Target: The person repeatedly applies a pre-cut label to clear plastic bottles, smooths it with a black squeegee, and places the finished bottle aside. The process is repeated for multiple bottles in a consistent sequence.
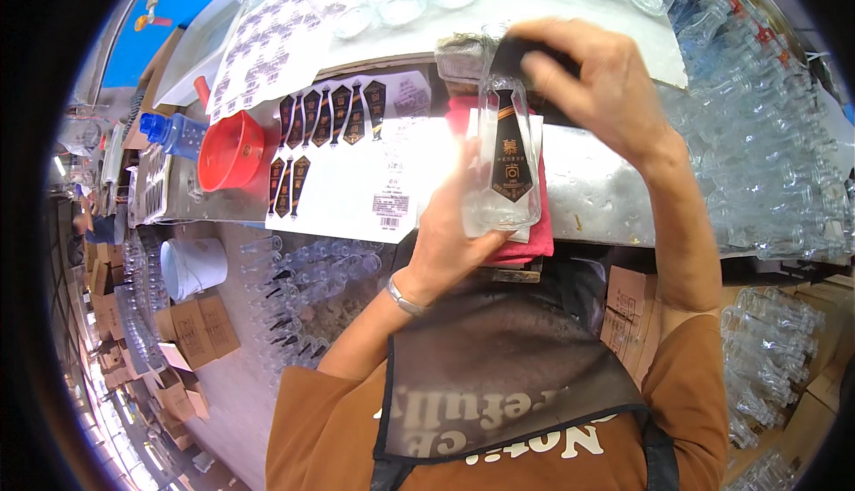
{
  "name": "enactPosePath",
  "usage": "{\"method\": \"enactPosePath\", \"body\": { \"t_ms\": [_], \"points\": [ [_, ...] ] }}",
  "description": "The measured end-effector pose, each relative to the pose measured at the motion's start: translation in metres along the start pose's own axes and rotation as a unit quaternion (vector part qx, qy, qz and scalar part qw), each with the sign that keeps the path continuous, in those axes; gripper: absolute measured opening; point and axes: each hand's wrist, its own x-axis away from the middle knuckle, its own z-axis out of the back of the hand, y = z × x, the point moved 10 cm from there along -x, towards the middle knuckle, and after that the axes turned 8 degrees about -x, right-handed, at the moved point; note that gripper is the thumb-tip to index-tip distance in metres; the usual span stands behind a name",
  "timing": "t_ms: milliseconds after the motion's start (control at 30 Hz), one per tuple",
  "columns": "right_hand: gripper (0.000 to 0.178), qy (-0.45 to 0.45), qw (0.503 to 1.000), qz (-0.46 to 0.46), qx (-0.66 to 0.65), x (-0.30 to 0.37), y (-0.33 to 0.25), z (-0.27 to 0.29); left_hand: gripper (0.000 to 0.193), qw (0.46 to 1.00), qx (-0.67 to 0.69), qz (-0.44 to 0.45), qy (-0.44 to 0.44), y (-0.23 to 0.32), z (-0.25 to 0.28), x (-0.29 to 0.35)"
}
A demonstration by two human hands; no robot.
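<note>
glass bottle (509, 154) in half-curled left fingers (459, 186); right fingers (570, 39) pinch pad (513, 56)

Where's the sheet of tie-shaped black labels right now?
In the head view, the label sheet lies on the metal worktop, left of the left hand and just right of the red bowl.

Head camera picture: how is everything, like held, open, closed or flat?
Clear bottle: held, labelled
Left hand: closed on the clear bottle
Black piece: held
Right hand: closed on the black piece
Label sheet: flat
Red bowl: open-topped
Blue bottle: capped
White bucket: open-topped
</note>
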Motion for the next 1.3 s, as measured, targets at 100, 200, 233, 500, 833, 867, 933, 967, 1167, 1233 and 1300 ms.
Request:
{"method": "enactPosePath", "body": {
  "t_ms": [100, 200, 233, 500, 833, 867, 933, 967, 1167, 1233, 1300],
  "points": [
    [0.020, -0.052, 0.993, 0.077, 0.076, 0.001, -0.014, -0.027, 0.116, 1.000, -0.010, 0.006, 0.009, 0.004, 0.002, 0.000],
    [0.018, 0.036, 0.977, 0.151, 0.149, 0.003, -0.034, -0.006, 0.105, 0.998, 0.021, 0.011, 0.059, 0.008, 0.007, -0.001],
    [0.015, -0.017, 0.983, 0.144, 0.116, 0.013, -0.036, -0.020, 0.105, 0.998, 0.009, 0.009, 0.062, 0.007, 0.008, 0.000],
    [0.014, -0.064, 0.993, -0.086, -0.045, 0.022, 0.009, -0.017, 0.116, 0.998, -0.045, -0.021, 0.025, 0.012, 0.004, 0.002],
    [0.026, -0.042, 0.920, -0.230, -0.315, 0.132, -0.013, -0.015, 0.113, 0.998, -0.055, -0.025, 0.035, 0.018, 0.006, 0.000],
    [0.024, -0.053, 0.883, -0.327, -0.332, 0.144, 0.020, -0.016, 0.114, 0.999, -0.017, -0.025, 0.027, 0.018, 0.007, -0.002],
    [0.043, -0.017, 0.858, -0.373, -0.352, 0.158, 0.066, -0.036, 0.105, 0.974, 0.225, 0.027, 0.012, 0.022, 0.006, -0.017],
    [0.049, -0.027, 0.829, -0.407, -0.383, 0.162, 0.073, -0.053, 0.102, 0.938, 0.341, 0.056, 0.005, 0.022, 0.002, -0.020],
    [0.044, -0.046, 0.893, -0.337, -0.296, 0.138, 0.025, -0.057, 0.092, 0.995, 0.018, -0.020, 0.097, 0.014, 0.024, -0.004],
    [0.039, -0.041, 0.947, -0.267, -0.173, 0.133, 0.009, -0.049, 0.090, 0.990, -0.095, -0.033, 0.095, 0.014, 0.024, 0.003],
    [0.036, -0.054, 0.974, -0.211, -0.057, 0.129, -0.005, -0.048, 0.090, 0.992, -0.083, -0.015, 0.090, 0.001, 0.016, 0.008]
  ]
}}
